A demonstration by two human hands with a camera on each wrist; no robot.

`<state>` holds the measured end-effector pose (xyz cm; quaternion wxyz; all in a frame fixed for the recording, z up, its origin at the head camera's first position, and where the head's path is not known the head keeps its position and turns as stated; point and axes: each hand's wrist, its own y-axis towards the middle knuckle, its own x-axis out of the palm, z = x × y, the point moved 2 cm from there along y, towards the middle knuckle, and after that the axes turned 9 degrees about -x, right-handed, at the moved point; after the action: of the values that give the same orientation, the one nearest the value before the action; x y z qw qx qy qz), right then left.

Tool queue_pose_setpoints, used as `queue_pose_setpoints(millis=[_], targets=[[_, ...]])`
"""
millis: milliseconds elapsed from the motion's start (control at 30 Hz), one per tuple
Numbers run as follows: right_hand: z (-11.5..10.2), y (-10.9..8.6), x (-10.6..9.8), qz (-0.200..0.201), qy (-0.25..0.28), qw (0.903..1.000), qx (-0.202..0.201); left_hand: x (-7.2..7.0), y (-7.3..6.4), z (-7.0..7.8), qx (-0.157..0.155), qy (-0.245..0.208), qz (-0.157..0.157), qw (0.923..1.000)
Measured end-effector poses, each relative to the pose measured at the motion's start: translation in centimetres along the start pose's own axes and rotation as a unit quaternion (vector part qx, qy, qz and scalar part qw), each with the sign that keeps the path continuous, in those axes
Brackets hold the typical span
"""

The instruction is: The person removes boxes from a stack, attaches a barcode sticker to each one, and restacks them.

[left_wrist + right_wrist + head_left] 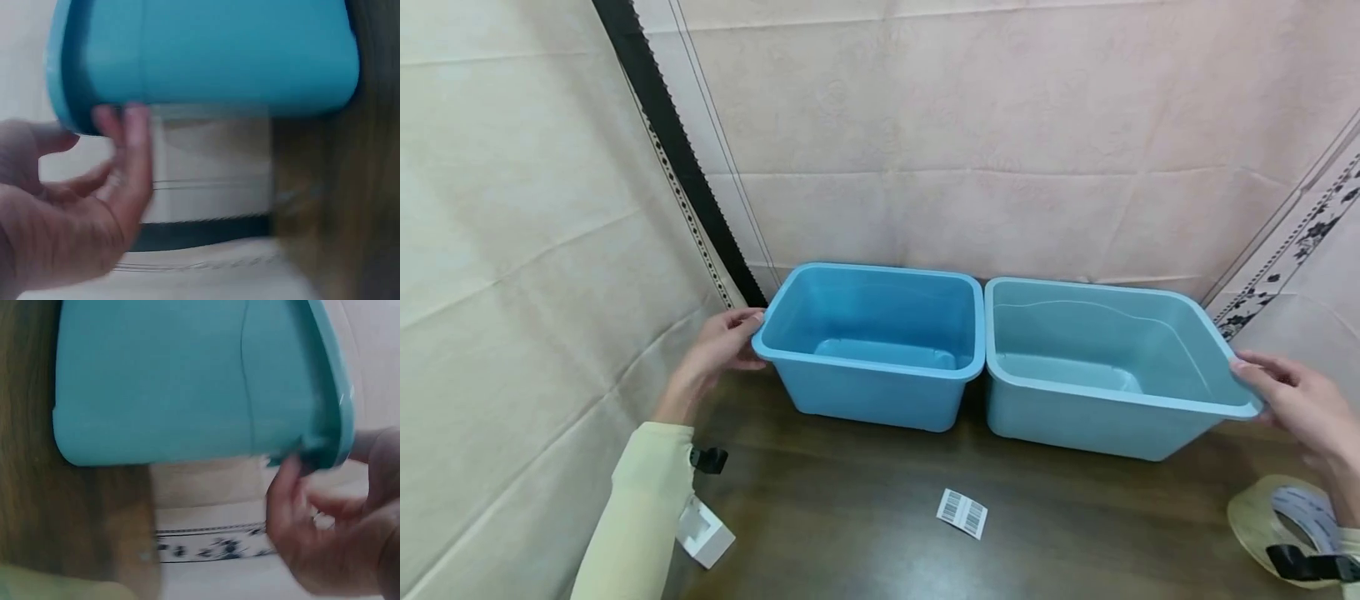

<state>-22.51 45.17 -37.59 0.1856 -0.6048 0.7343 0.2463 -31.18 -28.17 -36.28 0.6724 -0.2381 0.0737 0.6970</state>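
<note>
Table (820, 508): the teal tub (1090, 425) stands at right, the blue tub (872, 392) just beside it, end to end. Your right hand (1303, 400) pinches the teal tub's outer rim, your left hand (718, 346) the blue tub's, well apart; the overhanging lip likely offers the easiest hold. Wrist views blur at your fingertips, so you can't tell how firmly they bear. Your right wrist (1345, 492) covers part of the tape (1253, 525); your left sleeve (636, 508) hides some of the white box (709, 537). Label (962, 514): print too small to read.
</note>
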Motion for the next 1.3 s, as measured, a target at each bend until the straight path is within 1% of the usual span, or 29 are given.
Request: queue_pose_setpoints(millis=[33,67,100,133,167,200,233,267,300,333,400,433,467,500,533,567,600,667,700,733,800,833,900,967,1067,1133,1167,1233,1300], targets=[[-0.9,-0.4,0.3,0.032,-0.063,0.9975,-0.006,0.1,-0.7,0.5,0.016,0.051,0.036,0.9979],[-2.0,-0.9,0.5,0.067,-0.113,0.9912,-0.018,0.3,-1.4,1.0,0.035,0.1,0.076,0.9915],[-3.2,-1.3,0.9,0.102,-0.14,0.9844,-0.031,0.7,-2.2,1.6,0.061,0.15,0.12,0.9795],[-4.3,-1.8,1.3,0.138,-0.146,0.9784,-0.047,1.1,-3.1,2.3,0.093,0.19,0.166,0.9632],[-5.4,-2.3,1.7,0.17,-0.154,0.9707,-0.072,1.7,-4.0,2.9,0.126,0.222,0.211,0.9436],[-6.5,-2.9,2.3,0.195,-0.151,0.964,-0.1,2.4,-4.9,3.6,0.163,0.241,0.252,0.923],[-7.7,-3.5,3.1,0.217,-0.14,0.9565,-0.136,3.3,-5.8,4.2,0.206,0.244,0.274,0.9071],[-8.8,-4.1,4.1,0.23,-0.134,0.9484,-0.172,4.2,-6.7,4.8,0.251,0.247,0.287,0.891],[-9.8,-4.7,5.2,0.237,-0.124,0.9411,-0.207,5.2,-7.6,5.3,0.297,0.245,0.29,0.876],[-10.8,-5.4,6.5,0.236,-0.112,0.9337,-0.245,6.3,-8.5,5.8,0.341,0.24,0.282,0.8641],[-12.5,-6.6,9.1,0.21,-0.078,0.9231,-0.313,8.5,-10.1,6.7,0.415,0.236,0.247,0.843],[-13.1,-7.2,10.3,0.192,-0.061,0.9183,-0.341,9.7,-10.8,7.0,0.446,0.238,0.22,0.834],[-13.6,-7.7,11.5,0.173,-0.051,0.9161,-0.358,10.8,-11.4,7.3,0.47,0.243,0.188,0.8274],[-13.9,-8.1,12.5,0.149,-0.044,0.9159,-0.37,11.9,-12.0,7.5,0.488,0.245,0.147,0.8248],[-14.1,-8.4,13.6,0.127,-0.043,0.9161,-0.378,13.0,-12.4,7.6,0.496,0.249,0.101,0.8254],[-14.2,-8.6,14.5,0.105,-0.043,0.9181,-0.38,14.1,-12.8,7.6,0.496,0.255,0.054,0.8279],[-14.2,-8.8,15.5,0.083,-0.044,0.9211,-0.378,15.1,-13.2,7.6,0.488,0.26,0.004,0.8333],[-13.8,-9.2,17.3,0.039,-0.047,0.9285,-0.366,16.9,-13.4,7.2,0.455,0.262,-0.085,0.8468],[-13.5,-9.3,18.1,0.016,-0.051,0.9333,-0.355,17.7,-13.4,7.0,0.436,0.264,-0.121,0.8517],[-13.3,-9.4,18.9,-0.003,-0.052,0.9381,-0.342,18.5,-13.2,6.6,0.419,0.267,-0.15,0.8547],[-12.6,-9.7,20.5,-0.042,-0.047,0.9479,-0.312,19.9,-12.6,5.7,0.389,0.269,-0.2,0.8583],[-12.2,-9.8,21.2,-0.06,-0.046,0.9524,-0.295,20.5,-12.2,5.3,0.377,0.271,-0.22,0.8578],[-11.4,-9.9,22.5,-0.103,-0.045,0.9608,-0.254,21.8,-11.3,4.2,0.354,0.284,-0.25,0.855],[-10.6,-10.0,23.7,-0.146,-0.048,0.963,-0.221,23.0,-10.3,3.1,0.336,0.302,-0.267,0.8511],[-9.4,-10.1,25.2,-0.206,-0.062,0.9595,-0.182,24.6,-9.1,1.7,0.319,0.347,-0.267,0.8407],[-8.8,-10.2,25.9,-0.236,-0.071,0.9542,-0.17,25.5,-8.6,1.1,0.309,0.38,-0.265,0.8306],[-8.5,-10.2,26.2,-0.248,-0.076,0.9515,-0.166,25.9,-8.6,0.8,0.305,0.396,-0.264,0.8249],[-8.3,-10.4,26.6,-0.265,-0.078,0.9478,-0.16,26.5,-8.6,0.5,0.295,0.422,-0.264,0.8159],[-8.1,-10.5,26.9,-0.276,-0.083,0.9441,-0.16,26.9,-8.8,0.2,0.293,0.442,-0.263,0.8059]])
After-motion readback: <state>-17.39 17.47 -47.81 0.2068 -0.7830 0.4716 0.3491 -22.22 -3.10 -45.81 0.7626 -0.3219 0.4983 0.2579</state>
